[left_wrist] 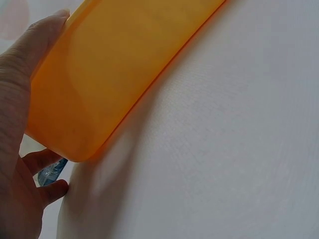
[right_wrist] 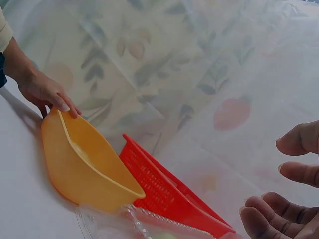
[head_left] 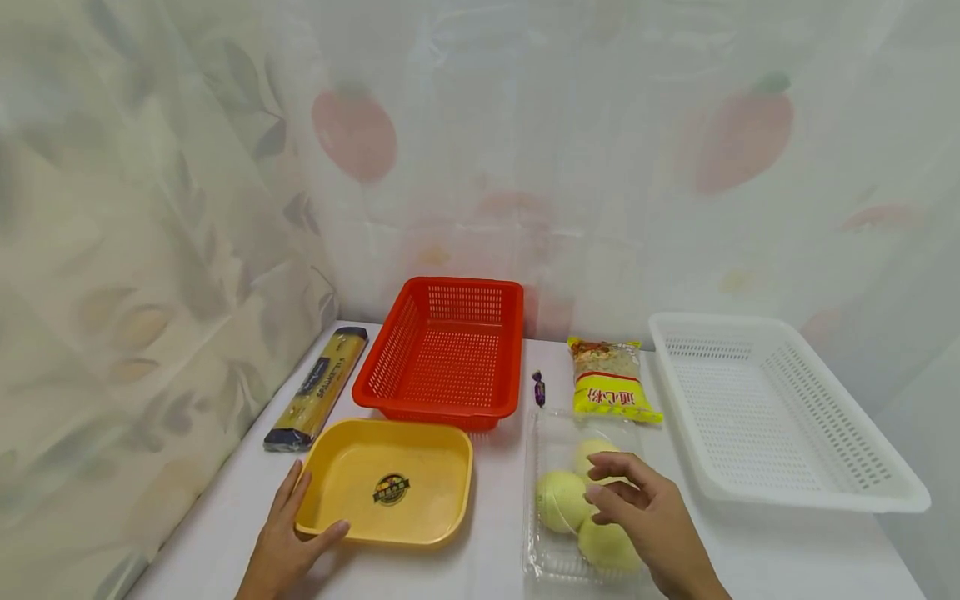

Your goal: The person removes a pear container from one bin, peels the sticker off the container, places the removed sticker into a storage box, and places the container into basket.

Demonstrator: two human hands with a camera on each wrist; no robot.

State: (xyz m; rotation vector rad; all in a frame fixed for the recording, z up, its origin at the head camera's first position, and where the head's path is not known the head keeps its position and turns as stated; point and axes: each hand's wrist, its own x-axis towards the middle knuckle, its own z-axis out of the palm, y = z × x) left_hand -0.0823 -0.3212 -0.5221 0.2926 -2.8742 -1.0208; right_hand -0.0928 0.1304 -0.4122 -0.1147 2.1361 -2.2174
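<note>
The yellow tray [head_left: 352,467] under the left fingers [head_left: 288,492] is smooth plastic with a soft sheen. Below the right fingers [head_left: 615,479], the clear box [head_left: 543,433] is thin glossy plastic. Beyond them, the red basket [head_left: 450,350] and white basket [head_left: 780,417] are perforated plastic. The surface [left_wrist: 224,149] looks like matt white cloth.

I am at a white table [head_left: 487,575] whose cloth-like top looks smooth and evenly lit. Behind the table hangs a pale, translucent curtain [head_left: 570,167] printed with faded red fruit; soft light glows through it. To the table's left another curtain panel [head_left: 112,292] with grey-green and tan leaves folds in beside the edge.
</note>
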